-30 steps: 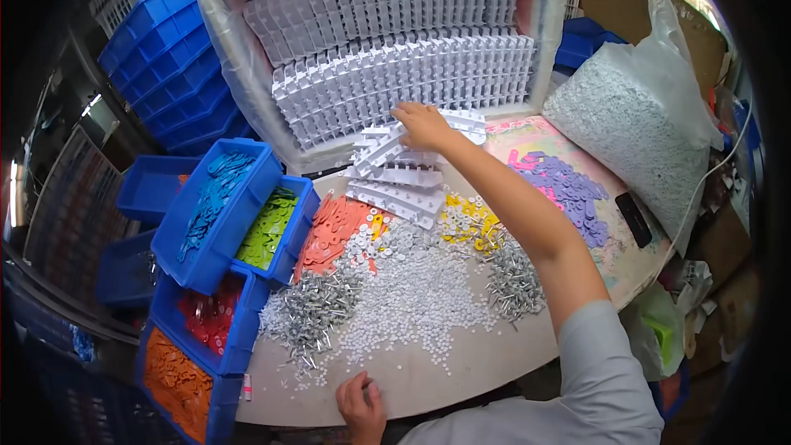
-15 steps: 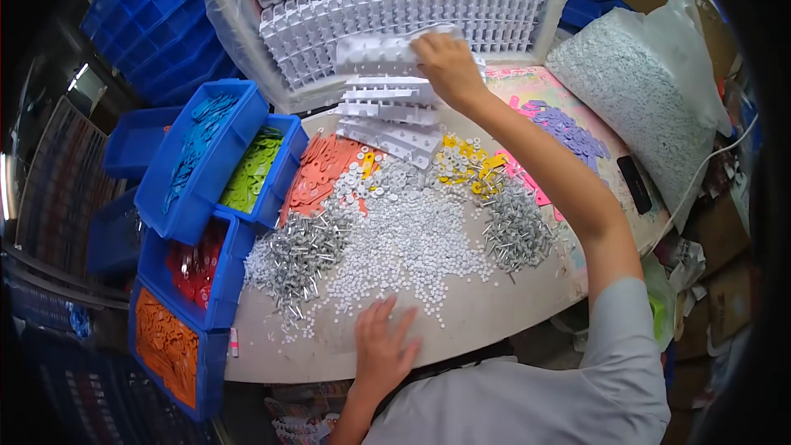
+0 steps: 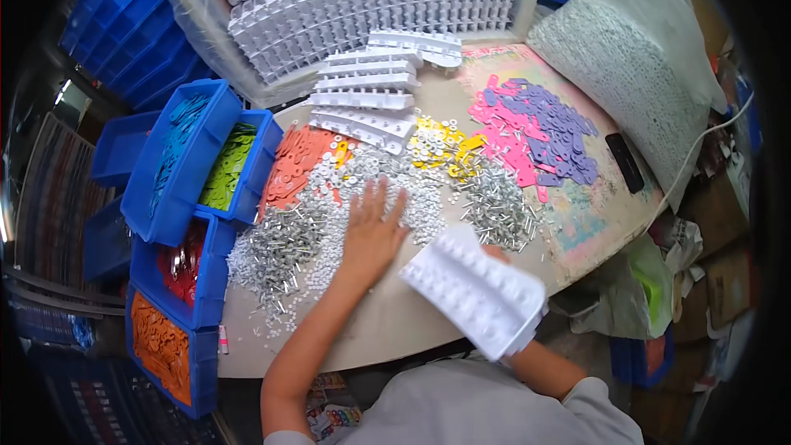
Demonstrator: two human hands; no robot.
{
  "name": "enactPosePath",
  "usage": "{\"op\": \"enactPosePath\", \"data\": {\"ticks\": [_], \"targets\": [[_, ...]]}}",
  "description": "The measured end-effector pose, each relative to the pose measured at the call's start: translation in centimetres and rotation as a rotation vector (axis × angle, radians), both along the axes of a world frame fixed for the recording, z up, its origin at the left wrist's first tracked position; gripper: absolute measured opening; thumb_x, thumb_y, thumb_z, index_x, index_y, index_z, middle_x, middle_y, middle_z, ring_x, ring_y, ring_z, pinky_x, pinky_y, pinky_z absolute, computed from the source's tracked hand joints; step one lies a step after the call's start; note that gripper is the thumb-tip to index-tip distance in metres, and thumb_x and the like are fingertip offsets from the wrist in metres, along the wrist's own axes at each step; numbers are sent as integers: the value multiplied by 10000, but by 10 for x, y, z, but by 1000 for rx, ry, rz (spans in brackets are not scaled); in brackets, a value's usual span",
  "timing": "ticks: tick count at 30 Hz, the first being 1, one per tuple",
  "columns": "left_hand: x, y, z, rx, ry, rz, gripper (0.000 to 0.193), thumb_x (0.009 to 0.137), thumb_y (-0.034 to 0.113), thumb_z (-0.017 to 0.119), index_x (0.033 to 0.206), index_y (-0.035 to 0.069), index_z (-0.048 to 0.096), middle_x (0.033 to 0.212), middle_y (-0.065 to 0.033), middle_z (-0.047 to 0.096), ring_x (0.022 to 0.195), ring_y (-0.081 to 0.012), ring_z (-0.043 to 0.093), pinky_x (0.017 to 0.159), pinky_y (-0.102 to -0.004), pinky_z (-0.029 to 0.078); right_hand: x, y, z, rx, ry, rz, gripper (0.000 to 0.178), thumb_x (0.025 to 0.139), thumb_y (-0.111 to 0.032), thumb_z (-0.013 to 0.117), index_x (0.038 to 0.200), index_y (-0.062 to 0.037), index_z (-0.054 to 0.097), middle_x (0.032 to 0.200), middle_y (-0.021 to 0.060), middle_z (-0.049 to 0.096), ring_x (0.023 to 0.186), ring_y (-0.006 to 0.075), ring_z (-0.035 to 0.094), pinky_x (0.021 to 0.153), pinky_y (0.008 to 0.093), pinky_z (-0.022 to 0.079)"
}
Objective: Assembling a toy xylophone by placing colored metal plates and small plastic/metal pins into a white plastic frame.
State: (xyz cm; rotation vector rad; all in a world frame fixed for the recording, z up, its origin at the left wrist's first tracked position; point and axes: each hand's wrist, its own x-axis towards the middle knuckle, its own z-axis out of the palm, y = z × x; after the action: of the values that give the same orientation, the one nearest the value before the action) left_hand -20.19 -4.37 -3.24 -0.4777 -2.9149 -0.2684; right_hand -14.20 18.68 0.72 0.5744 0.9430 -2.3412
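My left hand (image 3: pixel 372 235) lies over the pile of small white plastic pieces (image 3: pixel 424 198), fingers spread, with nothing gripped. Close to the table's front edge, my right hand (image 3: pixel 496 253) holds a white molded plastic strip (image 3: pixel 478 290) with rows of round bumps. The strip hides most of that hand. Similar white strips (image 3: pixel 367 82) are stacked at the back of the table. Small metal rivets (image 3: pixel 280 243) lie left of my left hand, and another heap of rivets (image 3: pixel 501 206) sits to its right. Yellow flat pieces (image 3: pixel 461 152) lie beyond, mixed with white rings.
Blue bins at left hold blue (image 3: pixel 177 144), green (image 3: pixel 227 173), red (image 3: pixel 185 268) and orange pieces (image 3: pixel 161 350). Coral (image 3: pixel 297 161), pink (image 3: pixel 503 132) and purple pieces (image 3: pixel 568 144) lie farther back. A black phone-like object (image 3: pixel 624 162) and a bulging clear bag (image 3: pixel 626 58) are at right.
My right hand has brought a white strip from the back stack to the table's front edge. My left hand has moved forward from the front edge onto the white pieces. The view has shifted slightly.
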Motion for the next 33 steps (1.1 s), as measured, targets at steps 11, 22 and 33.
{"op": "enactPosePath", "data": {"ticks": [11,22,33], "targets": [[111,-21,84,858,-493,634,517,1062,376,604,1482,82,539,968,-89,713,759,-145,640,667,-333,482,15,-29,-32,922,1491,-10,449,812,-61,880,1135,-38,569,1146,167,651,993,348,670,842,431,549],[158,17,46,1969,-420,589,737,996,79,595,1633,99,224,1401,-202,606,1188,-233,661,946,-373,592,16,-42,-16,1036,1623,243,422,739,-12,840,1126,-52,677,1120,118,660,1028,338,648,888,442,525],[138,14,39,1667,-451,516,886,924,-62,695,1649,97,211,1291,-125,564,997,-165,710,600,-236,594,8,53,-16,1640,1126,-43,160,864,-19,765,972,-14,647,922,133,638,861,320,612,791,421,489]]}}
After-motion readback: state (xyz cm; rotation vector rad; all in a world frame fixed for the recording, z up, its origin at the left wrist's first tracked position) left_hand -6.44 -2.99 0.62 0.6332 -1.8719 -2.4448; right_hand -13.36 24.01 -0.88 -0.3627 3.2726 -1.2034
